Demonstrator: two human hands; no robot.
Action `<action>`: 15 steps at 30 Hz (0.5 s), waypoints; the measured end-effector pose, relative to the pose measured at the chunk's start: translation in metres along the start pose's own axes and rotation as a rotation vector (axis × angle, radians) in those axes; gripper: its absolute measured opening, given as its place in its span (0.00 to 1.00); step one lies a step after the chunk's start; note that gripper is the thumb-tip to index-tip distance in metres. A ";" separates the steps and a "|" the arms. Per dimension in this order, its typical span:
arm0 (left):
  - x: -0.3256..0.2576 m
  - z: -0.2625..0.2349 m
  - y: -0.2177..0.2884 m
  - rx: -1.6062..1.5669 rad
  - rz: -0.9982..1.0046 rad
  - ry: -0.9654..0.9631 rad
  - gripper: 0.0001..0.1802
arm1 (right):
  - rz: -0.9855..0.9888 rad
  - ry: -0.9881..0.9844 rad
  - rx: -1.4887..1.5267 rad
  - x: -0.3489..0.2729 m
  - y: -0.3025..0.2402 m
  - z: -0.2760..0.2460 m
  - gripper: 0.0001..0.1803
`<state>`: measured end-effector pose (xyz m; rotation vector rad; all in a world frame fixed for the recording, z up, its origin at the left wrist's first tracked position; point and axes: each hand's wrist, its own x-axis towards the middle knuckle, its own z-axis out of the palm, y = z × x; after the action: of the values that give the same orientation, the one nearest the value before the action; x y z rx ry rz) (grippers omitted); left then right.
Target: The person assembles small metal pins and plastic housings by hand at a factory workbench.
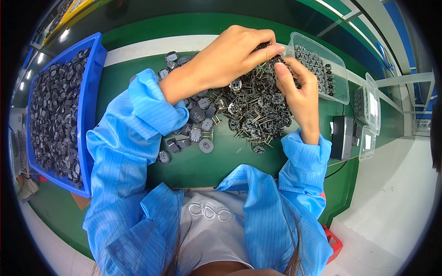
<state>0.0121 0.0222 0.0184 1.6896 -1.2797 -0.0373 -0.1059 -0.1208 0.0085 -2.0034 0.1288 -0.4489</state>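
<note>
A worker's left hand pinches a small dark part between thumb and fingers, the right hand close beside it (whether those fingertips grip anything cannot be told), above a heap of metal-pinned parts on a green table.

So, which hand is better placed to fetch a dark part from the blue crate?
Probably the left hand: its sleeve lies beside the blue crate, while the right hand is at the right side of the pinned-part heap.

Small black discs with thin metal pins lie heaped at all angles on the green tabletop.
</note>
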 end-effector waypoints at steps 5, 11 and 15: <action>-0.003 0.007 -0.010 -0.015 0.113 0.040 0.17 | 0.144 -0.113 0.119 0.002 -0.007 -0.003 0.17; -0.004 0.005 0.001 -0.510 -0.161 -0.035 0.18 | 0.096 -0.058 0.250 -0.001 -0.006 -0.005 0.16; -0.003 0.008 0.004 -0.392 -0.122 -0.153 0.18 | 0.145 -0.235 0.256 0.000 0.000 -0.022 0.22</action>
<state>0.0043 0.0191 0.0155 1.4407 -1.1873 -0.4684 -0.1140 -0.1392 0.0173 -1.7649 0.0655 -0.1276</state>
